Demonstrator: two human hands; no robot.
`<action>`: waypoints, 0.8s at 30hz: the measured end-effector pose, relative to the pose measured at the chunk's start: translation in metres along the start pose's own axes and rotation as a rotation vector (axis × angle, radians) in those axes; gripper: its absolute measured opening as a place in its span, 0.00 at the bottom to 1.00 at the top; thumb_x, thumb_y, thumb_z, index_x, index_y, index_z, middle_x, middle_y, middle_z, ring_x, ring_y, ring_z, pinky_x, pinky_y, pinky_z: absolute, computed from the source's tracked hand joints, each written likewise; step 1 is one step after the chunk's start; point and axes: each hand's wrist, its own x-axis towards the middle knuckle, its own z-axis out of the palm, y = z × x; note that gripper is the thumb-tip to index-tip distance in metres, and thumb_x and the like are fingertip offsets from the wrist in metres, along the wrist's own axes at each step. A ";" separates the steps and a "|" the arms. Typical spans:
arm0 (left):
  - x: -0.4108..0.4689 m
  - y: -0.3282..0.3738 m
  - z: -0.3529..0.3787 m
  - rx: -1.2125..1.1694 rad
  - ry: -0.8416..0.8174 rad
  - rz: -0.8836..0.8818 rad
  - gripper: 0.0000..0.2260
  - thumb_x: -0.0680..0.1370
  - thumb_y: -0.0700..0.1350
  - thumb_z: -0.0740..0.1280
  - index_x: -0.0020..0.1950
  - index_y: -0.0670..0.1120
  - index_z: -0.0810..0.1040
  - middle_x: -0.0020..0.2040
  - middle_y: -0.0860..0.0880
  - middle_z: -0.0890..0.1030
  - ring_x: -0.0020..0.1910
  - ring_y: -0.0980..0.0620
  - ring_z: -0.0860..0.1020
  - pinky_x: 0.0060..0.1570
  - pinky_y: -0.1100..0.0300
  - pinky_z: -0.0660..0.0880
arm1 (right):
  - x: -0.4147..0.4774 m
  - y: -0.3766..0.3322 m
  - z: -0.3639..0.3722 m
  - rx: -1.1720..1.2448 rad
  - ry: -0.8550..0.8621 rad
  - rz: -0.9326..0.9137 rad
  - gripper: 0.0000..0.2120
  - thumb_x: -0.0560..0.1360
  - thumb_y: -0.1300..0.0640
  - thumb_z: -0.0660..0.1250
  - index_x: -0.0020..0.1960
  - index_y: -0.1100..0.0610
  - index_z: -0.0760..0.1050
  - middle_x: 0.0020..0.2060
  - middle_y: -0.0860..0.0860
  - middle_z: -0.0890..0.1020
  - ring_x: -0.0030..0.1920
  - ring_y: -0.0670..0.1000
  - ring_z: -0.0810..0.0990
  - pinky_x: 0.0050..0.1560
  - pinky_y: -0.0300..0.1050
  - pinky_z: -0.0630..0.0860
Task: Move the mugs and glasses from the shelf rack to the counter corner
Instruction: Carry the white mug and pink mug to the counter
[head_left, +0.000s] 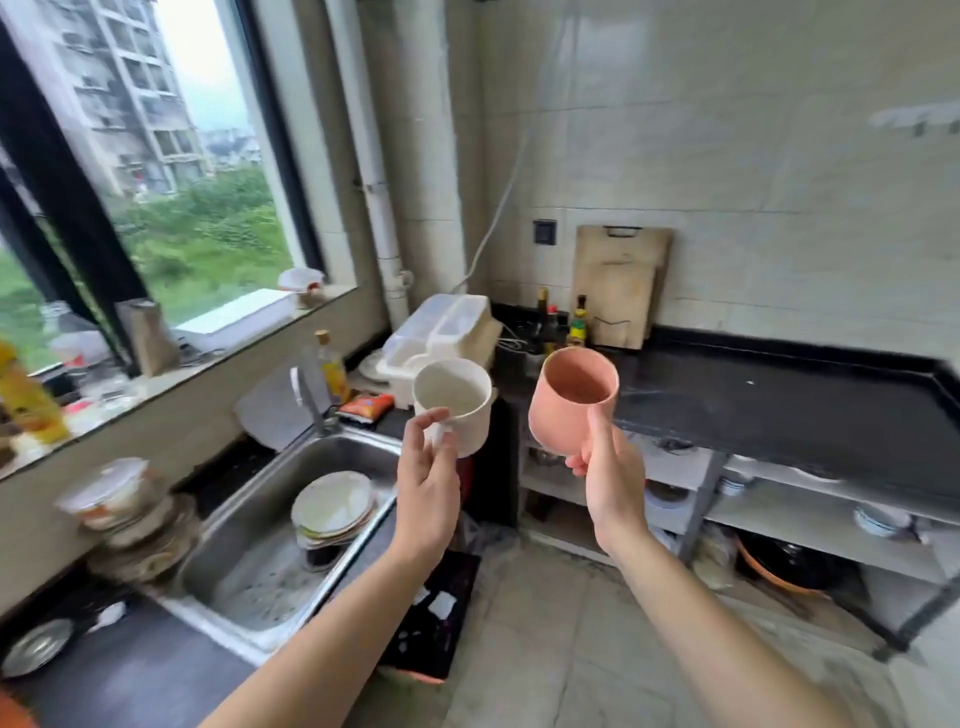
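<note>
Left hand (428, 475) grips white mug (457, 402) by its handle, above sink (244, 525) | right hand (610, 470) holds pink cup (569, 397), right of sink, before black counter (779, 400) | both cups aloft, apart

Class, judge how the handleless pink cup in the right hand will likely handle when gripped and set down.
The pink cup narrows toward its base, so it may tip easily. With no handle and a smooth wall, it could slip from the right hand. It looks empty, so probably light.
</note>
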 end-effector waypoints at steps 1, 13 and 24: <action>0.011 -0.009 0.016 -0.006 -0.031 -0.007 0.09 0.83 0.45 0.58 0.58 0.56 0.74 0.32 0.59 0.77 0.33 0.60 0.72 0.38 0.65 0.69 | 0.017 0.006 -0.007 0.004 0.032 0.031 0.23 0.71 0.25 0.59 0.26 0.38 0.74 0.22 0.42 0.74 0.31 0.46 0.76 0.40 0.46 0.72; 0.178 -0.098 0.261 -0.157 -0.443 -0.071 0.11 0.83 0.41 0.58 0.60 0.54 0.73 0.37 0.58 0.76 0.36 0.59 0.73 0.43 0.58 0.70 | 0.238 0.019 -0.117 -0.124 0.490 0.178 0.27 0.66 0.27 0.66 0.20 0.47 0.73 0.20 0.45 0.74 0.33 0.52 0.77 0.37 0.47 0.72; 0.209 -0.164 0.524 -0.178 -0.601 -0.389 0.10 0.79 0.48 0.61 0.60 0.51 0.66 0.37 0.48 0.72 0.34 0.54 0.70 0.36 0.61 0.72 | 0.379 0.056 -0.306 -0.103 0.701 0.222 0.29 0.68 0.31 0.62 0.20 0.51 0.75 0.24 0.50 0.81 0.37 0.54 0.81 0.44 0.53 0.75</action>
